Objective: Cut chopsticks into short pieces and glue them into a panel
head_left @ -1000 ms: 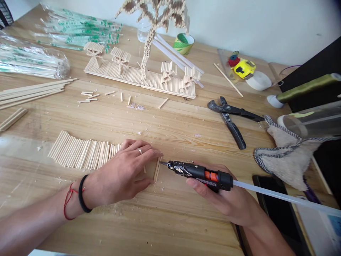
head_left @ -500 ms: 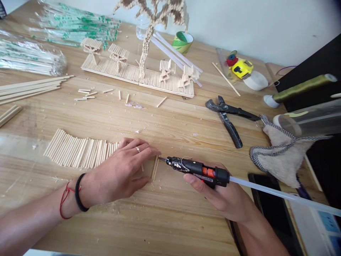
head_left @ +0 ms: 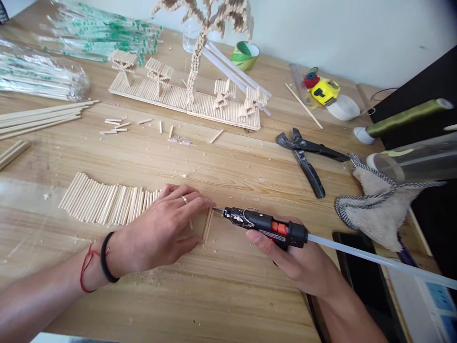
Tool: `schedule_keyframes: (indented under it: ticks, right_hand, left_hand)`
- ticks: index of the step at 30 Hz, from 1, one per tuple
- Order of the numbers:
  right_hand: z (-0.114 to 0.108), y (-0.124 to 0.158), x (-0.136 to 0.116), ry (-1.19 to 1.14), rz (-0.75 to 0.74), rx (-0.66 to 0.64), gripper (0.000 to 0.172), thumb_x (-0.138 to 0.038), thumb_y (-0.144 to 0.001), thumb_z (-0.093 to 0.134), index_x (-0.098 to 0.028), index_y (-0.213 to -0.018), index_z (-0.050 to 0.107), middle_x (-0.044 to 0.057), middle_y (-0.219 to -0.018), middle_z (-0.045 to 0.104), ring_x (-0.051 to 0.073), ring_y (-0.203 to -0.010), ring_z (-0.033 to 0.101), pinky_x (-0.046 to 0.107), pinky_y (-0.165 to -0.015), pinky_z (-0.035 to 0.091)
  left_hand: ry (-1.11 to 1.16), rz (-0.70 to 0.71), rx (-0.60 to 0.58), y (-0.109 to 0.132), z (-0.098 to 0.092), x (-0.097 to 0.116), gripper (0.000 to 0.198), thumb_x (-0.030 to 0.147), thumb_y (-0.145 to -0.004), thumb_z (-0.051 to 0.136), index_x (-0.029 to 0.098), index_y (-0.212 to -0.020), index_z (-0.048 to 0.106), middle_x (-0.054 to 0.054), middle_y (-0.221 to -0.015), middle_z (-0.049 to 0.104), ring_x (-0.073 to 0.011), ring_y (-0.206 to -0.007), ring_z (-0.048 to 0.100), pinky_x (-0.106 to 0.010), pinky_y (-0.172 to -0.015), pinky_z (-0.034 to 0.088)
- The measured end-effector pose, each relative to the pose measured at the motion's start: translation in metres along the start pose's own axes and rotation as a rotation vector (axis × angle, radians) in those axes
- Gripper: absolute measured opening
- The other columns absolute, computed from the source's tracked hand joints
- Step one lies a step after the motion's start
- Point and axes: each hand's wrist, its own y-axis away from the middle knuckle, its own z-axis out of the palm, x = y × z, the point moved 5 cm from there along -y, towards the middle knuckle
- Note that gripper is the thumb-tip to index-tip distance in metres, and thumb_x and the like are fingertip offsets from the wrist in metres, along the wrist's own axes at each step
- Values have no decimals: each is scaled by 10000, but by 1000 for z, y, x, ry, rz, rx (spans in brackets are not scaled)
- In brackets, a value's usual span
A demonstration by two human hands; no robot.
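My left hand point(head_left: 160, 231) lies flat, fingers stretched out, pressing on the right end of a row of short wooden sticks point(head_left: 107, 202) laid side by side on the table. Its fingertips touch the last sticks point(head_left: 207, 224) at the row's end. My right hand point(head_left: 300, 259) grips a black glue gun point(head_left: 266, 223) with an orange trigger. The gun's nozzle points left and meets the top of the end sticks, right by my left fingertips. A clear glue stick point(head_left: 374, 262) trails out of the gun's back to the right.
A stick model with a tree point(head_left: 200, 95) stands at the back. Black pliers point(head_left: 307, 157), a cloth point(head_left: 378, 209), a yellow tape measure point(head_left: 323, 90), green tape point(head_left: 244, 55), long sticks point(head_left: 39, 116), wrapped chopstick packs point(head_left: 39, 78) and a phone point(head_left: 367, 281) lie around.
The glue gun's nozzle has slid a little up along the end sticks. My left hand has stayed pressed on the row. The view has shifted slightly.
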Motion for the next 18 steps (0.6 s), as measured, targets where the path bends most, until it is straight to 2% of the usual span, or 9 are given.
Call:
schedule_keyframes:
  ticks: [8,14,18]
  right_hand:
    - [0,3,2,-7,-4,2,411,-403,-1018,612,-260,-659,474,-34,-634,560,172,-603,545,304,-603,473]
    - [-3,4,7,-19,11,-1,426,-500,-1026,631,-245,-690,570,-16,-693,646,182,-651,607,298,-616,483]
    - [-8,5,8,-51,8,-25,455,-607,-1017,615,-240,-750,652,-10,-684,637,185,-635,599,296,-607,503]
  left_hand:
    - [-9,-5,-1,0,2,0,492,160,-922,722,231,-1367,523,-76,-1262,736,-290,-1207,638,-454,-1045,423]
    - [-4,-3,2,-1,1,1,501,154,-918,732,218,-1367,521,-73,-1252,739,-284,-1205,635,-441,-1050,410]
    - [-9,-12,-8,0,-1,1,525,140,-904,745,199,-1374,517,-83,-1262,733,-282,-1207,629,-437,-1052,411]
